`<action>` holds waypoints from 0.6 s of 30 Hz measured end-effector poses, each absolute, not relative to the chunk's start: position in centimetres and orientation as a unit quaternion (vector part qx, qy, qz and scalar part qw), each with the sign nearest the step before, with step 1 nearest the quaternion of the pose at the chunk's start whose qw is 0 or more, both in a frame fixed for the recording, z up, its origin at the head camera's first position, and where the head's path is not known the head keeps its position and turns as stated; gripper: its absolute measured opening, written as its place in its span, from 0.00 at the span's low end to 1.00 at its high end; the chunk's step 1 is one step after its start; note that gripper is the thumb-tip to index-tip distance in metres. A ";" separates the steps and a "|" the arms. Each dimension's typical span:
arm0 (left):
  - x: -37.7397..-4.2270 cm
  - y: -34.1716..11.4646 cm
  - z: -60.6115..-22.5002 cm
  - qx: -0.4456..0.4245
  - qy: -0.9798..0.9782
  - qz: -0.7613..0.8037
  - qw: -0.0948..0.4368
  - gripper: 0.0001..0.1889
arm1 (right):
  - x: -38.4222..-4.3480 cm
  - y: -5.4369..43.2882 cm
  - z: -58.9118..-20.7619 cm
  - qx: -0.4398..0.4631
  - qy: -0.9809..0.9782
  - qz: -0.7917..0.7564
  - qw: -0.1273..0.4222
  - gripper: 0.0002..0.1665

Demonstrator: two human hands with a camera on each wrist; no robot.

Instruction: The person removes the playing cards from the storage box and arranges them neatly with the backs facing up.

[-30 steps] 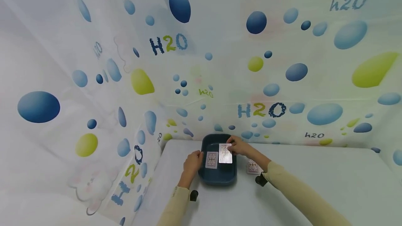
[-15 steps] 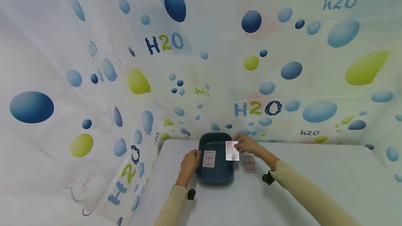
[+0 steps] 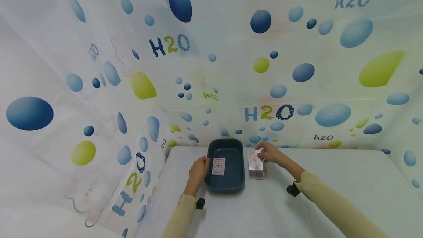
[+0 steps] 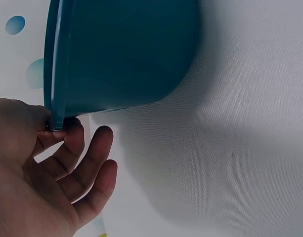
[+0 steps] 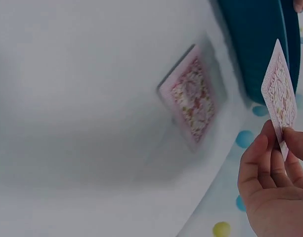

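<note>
My left hand (image 3: 197,170) pinches the left rim of a dark teal plastic tray (image 3: 228,187) between thumb and forefinger; in the left wrist view its other fingers curl loosely below the rim. Inside the tray, toward the left, lies a patterned playing card (image 3: 219,166), back up. Just right of the tray, my right hand (image 3: 272,154) pinches a second playing card (image 5: 281,94) by its edge, raised above the table. Partly beneath it in the head view, a playing card or thin stack of them (image 5: 194,98) with a red floral back lies on the table.
A white cloth covers the table (image 3: 330,186). Behind and to the left hang white curtains (image 3: 231,83) printed with blue and green drops. A dark wrist device (image 3: 293,189) sits under the right forearm, another (image 3: 200,204) by the left.
My right hand has carried its card from over the tray to the right, past the rim, to above the cards on the table. The left hand keeps its hold on the rim.
</note>
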State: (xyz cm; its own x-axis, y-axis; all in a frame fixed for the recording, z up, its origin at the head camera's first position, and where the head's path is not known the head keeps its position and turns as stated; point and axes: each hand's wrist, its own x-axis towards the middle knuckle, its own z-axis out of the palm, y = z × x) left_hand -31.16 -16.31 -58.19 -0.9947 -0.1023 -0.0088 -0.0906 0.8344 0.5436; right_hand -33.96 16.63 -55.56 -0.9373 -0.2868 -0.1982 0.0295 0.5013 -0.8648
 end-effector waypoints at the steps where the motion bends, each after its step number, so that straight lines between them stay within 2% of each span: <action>1: -31.2 -16.3 -58.2 0.051 -0.957 -0.284 0.010 0.17 | -33.9 16.9 -55.7 -0.071 0.852 -0.492 0.162 0.16; 18: -31.1 -16.2 -57.8 0.058 -0.953 -0.296 -0.003 0.17 | -32.8 21.5 -58.1 -0.042 0.868 -0.470 0.157 0.17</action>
